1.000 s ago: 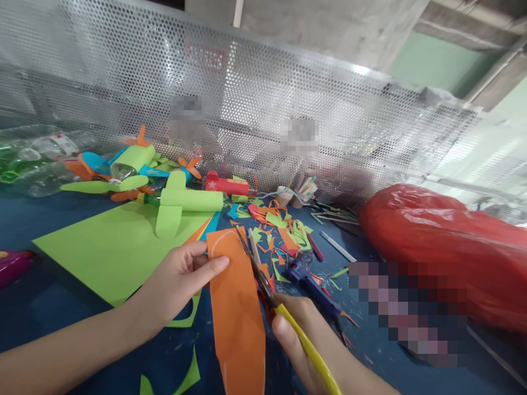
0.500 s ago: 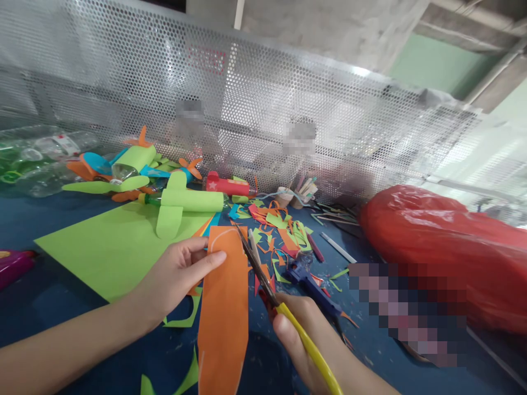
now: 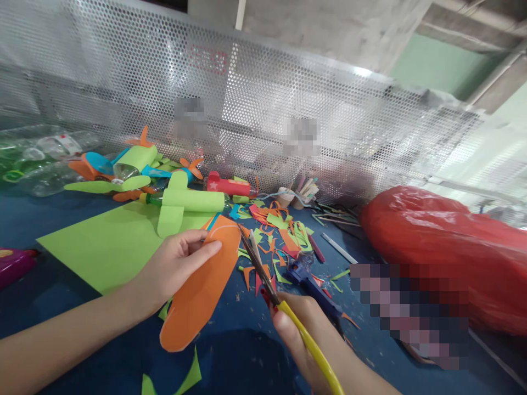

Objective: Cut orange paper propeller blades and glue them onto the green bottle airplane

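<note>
Between thumb and fingers, my left hand (image 3: 185, 260) pinches a long orange paper strip (image 3: 201, 296) near its upper end. The strip slants down to the left, its lower end rounded, with a pale curved line drawn near the top. My right hand (image 3: 296, 329) grips scissors (image 3: 263, 274) with a yellow handle. Their blade tips touch the strip's upper right edge, the blades nearly together. Beyond my left hand, a green sheet (image 3: 102, 247) lies flat, and a bottle plane wrapped in green paper (image 3: 193, 201) rests on its far part.
Paper scraps (image 3: 280, 225) lie scattered in the middle of the blue table. A blue glue gun (image 3: 313, 285) is right of the scissors. A red plastic bag (image 3: 444, 252) bulges at right. Clear bottles (image 3: 49, 159) lie far left, before a perforated metal screen (image 3: 263, 93).
The orange strip has turned clockwise in my left hand, its lower end swinging left and up into full view. Its upper right corner looks trimmed. My right hand has barely moved.
</note>
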`<state>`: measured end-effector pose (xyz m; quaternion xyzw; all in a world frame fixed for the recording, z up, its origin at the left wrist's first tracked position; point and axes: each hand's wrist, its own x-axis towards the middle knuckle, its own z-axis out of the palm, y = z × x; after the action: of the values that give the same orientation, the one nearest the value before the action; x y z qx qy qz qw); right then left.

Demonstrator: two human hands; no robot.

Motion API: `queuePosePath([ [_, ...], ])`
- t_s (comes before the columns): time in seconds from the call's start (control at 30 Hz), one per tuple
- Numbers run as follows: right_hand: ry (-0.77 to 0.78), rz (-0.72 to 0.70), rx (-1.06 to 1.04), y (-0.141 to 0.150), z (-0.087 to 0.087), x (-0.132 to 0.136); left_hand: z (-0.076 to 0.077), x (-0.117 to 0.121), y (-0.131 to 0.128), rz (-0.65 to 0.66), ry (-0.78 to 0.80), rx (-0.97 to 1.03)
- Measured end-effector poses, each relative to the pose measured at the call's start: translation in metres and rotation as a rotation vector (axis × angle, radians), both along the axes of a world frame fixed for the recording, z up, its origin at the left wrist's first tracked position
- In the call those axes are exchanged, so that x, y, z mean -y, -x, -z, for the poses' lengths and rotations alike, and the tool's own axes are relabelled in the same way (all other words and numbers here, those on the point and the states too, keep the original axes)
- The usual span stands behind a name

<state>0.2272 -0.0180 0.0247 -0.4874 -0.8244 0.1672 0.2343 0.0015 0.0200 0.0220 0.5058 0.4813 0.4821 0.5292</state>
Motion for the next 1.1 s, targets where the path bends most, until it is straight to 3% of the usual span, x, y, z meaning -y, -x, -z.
queuePosePath([
  [0.23,0.134,-0.033,-0.057,0.0017,0.0054,-0.0068,0.0056,-0.0008,-0.0007,0.033,-0.073,-0.054],
  [0.53,0.169,-0.018,-0.037,0.0014,0.0089,-0.0076,0.0053,0.0009,-0.0018,0.051,0.009,0.008],
  [0.93,0.050,0.008,-0.024,0.0007,0.0076,-0.0042,0.0039,-0.0002,-0.0015,0.032,0.025,0.023],
  [1.1,0.095,-0.006,-0.014,0.0009,0.0067,-0.0049,0.0031,-0.0001,-0.0011,0.053,0.044,0.082],
])
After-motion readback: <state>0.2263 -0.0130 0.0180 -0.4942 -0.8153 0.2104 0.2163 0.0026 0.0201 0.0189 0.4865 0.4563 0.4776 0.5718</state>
